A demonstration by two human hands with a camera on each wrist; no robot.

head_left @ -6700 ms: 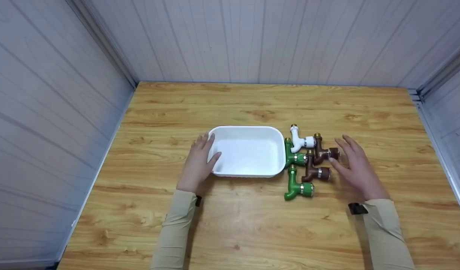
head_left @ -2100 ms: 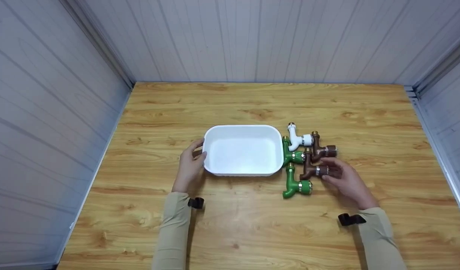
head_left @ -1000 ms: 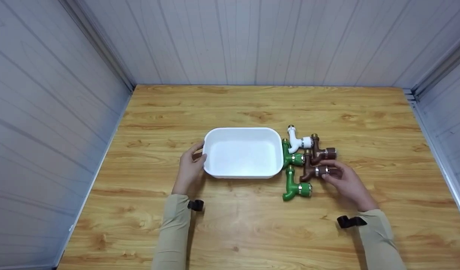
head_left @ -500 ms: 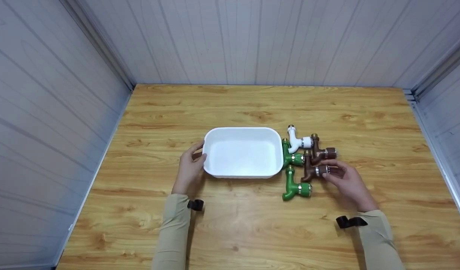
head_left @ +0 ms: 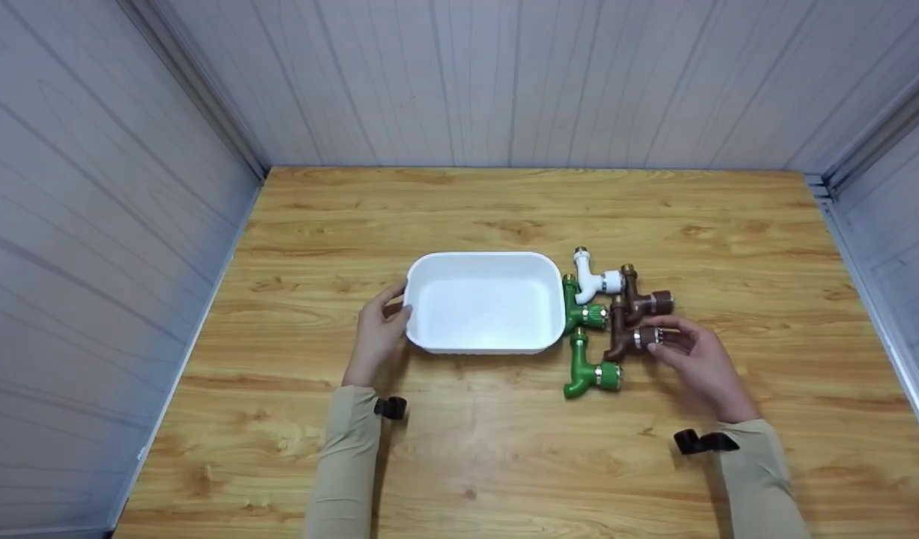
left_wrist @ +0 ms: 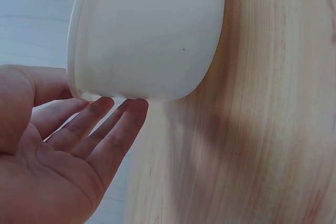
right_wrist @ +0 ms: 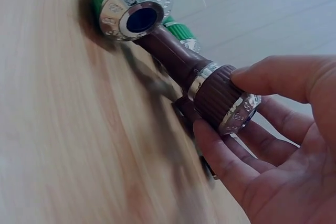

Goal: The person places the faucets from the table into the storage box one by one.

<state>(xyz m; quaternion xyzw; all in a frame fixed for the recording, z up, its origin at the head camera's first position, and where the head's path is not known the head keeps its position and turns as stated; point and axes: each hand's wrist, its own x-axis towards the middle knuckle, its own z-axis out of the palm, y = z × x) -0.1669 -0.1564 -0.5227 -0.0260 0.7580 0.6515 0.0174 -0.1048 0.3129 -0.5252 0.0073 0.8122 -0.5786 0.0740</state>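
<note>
A white plastic tub (head_left: pixel 486 307) stands mid-table. My left hand (head_left: pixel 377 337) holds its left end, the thumb at the rim and the fingertips against the outer wall; the thumb tip is hidden behind the rim in the left wrist view. With my right hand (head_left: pixel 703 367) I pinch the ribbed knob of a brown tap (right_wrist: pixel 212 95) between thumb and fingers. Close around it lie a second brown tap (head_left: pixel 639 303), a white tap (head_left: pixel 594 284), a green tap (head_left: pixel 575 314) against the tub's right side and another green tap (head_left: pixel 583 374) nearer me.
All of this is on a wood-grain table (head_left: pixel 467 449). Pale panelled walls (head_left: pixel 474 82) border its back, left and right sides. Each wrist wears a black strap piece (head_left: pixel 705 442).
Earlier both hands were spread beside the tub and taps; now the left grips the tub and the right the brown tap's knob. In the last half second that tap has shifted slightly right.
</note>
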